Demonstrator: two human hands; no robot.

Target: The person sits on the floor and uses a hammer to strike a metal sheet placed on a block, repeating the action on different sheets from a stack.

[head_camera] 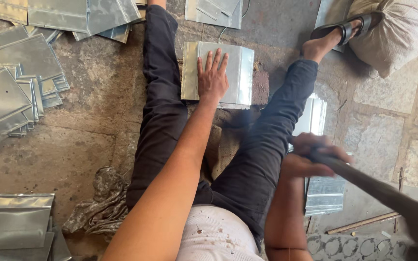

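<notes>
Under the left hand (212,79) lies a folded metal sheet (218,72) of dull silver-grey with paler, shiny bands along its bent edges. The right hand (310,157) grips a dark brown handle (378,191), blurred. Beside that hand a stack of metal sheets (322,193) gleams bright silver. The trousers (163,106) between the hands are black, the shirt (216,234) white with small brown specks. The floor (73,150) is mottled grey-brown stone. Left of the left hand, scattered metal sheets (10,87) show grey-silver; a crumpled rag (100,203) is patterned grey. Beyond the right hand, a black sandal (344,29) and beige sack (402,29).
</notes>
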